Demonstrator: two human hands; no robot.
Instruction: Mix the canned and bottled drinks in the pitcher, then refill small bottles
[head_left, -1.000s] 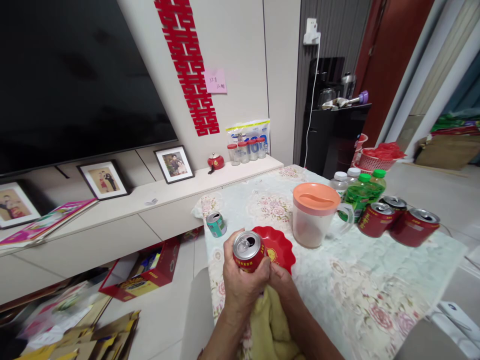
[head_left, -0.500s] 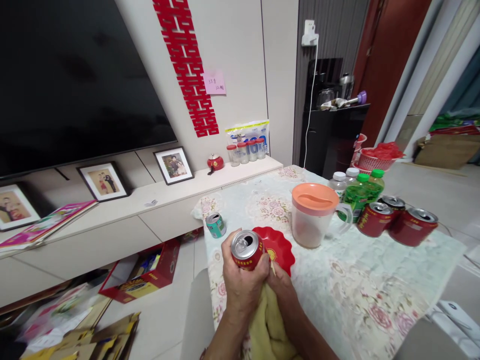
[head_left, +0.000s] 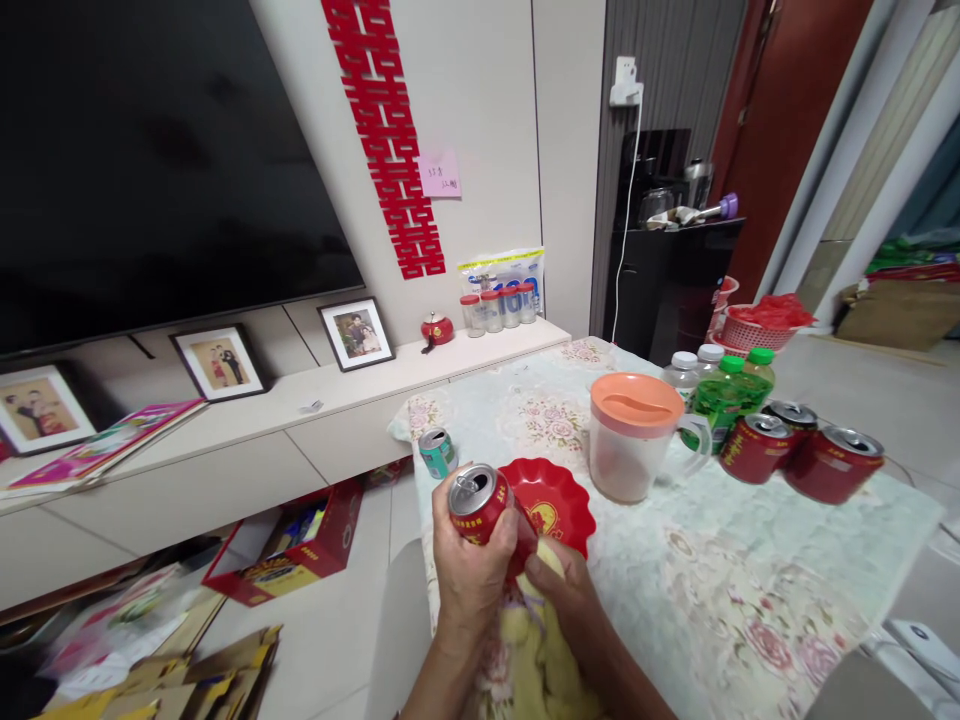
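Note:
My left hand (head_left: 469, 565) is wrapped round a red drink can (head_left: 478, 503), its opened silver top tilted toward me. Against the can's lower right side, my right hand (head_left: 568, 590) presses a pale yellow cloth (head_left: 541, 640), which hangs down between my forearms. Just behind the can lies a red scalloped plate (head_left: 574, 490) with a gold print. A small teal can (head_left: 438, 453), also opened, stands at the table's left edge. The can's bottom is hidden by my right hand and the cloth.
On the flowered tablecloth (head_left: 720, 570) stands a pitcher (head_left: 626, 455) with an orange lid. Farther right are several bottles (head_left: 724, 395) and three more red cans (head_left: 832, 463). A red carton (head_left: 300, 550) sits on the floor at left, below the low cabinet (head_left: 247, 450).
The red can has moved slightly left and tilts more. My right hand and the cloth have slid down and away from its top, uncovering more of its side. The view has shifted slightly.

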